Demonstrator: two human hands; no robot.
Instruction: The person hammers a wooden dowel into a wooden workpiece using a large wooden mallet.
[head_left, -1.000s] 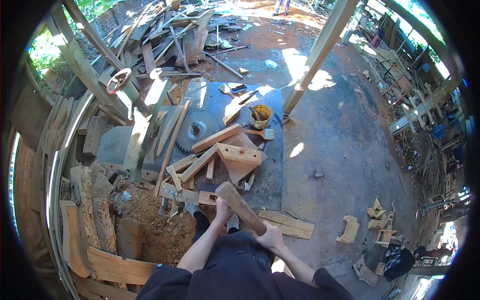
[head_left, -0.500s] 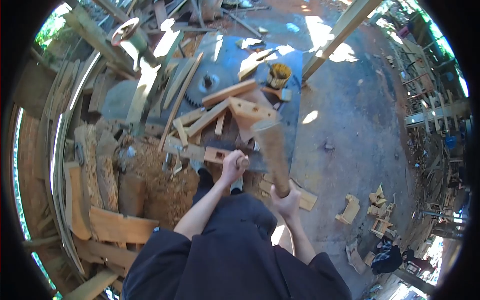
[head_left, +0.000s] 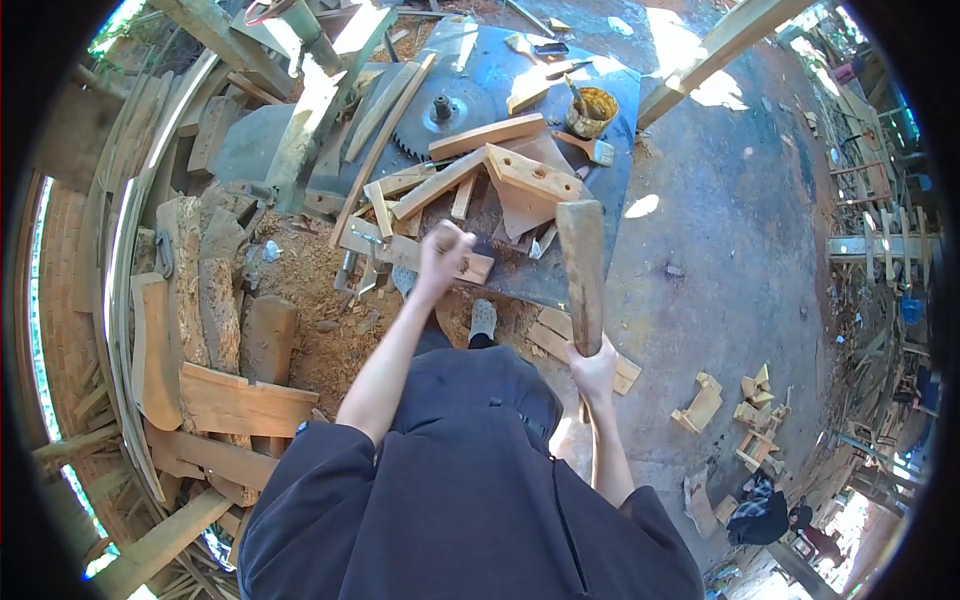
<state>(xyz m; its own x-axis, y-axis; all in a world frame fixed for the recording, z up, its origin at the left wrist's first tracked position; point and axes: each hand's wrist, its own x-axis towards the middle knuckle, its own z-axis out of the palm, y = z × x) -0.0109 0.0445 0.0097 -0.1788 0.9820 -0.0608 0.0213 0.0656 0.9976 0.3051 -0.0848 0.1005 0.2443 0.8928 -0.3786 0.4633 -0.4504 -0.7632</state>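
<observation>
My left hand (head_left: 436,268) is wrapped round the wooden handle of a chisel (head_left: 444,235); its blade is hidden. Below that hand lies a wooden block (head_left: 480,268), partly covered by it. My right hand (head_left: 593,370) grips the lower end of a long wooden mallet (head_left: 582,265), which stands raised to the right of the block. Just beyond both hands, a drilled wooden piece (head_left: 535,177) and several sticks rest on the dark worktop (head_left: 612,205).
A round saw blade (head_left: 440,122) lies at the back of the worktop, near a yellow bucket (head_left: 592,112) and a paintbrush (head_left: 597,150). A post (head_left: 690,75) rises at back right. Planks (head_left: 245,400) are stacked at left; wood pieces (head_left: 700,405) lie on the floor at right.
My left hand has shifted up and left with the chisel, from beside the block to over it. The mallet, blurred earlier, is now steadier and more upright. The view has tilted.
</observation>
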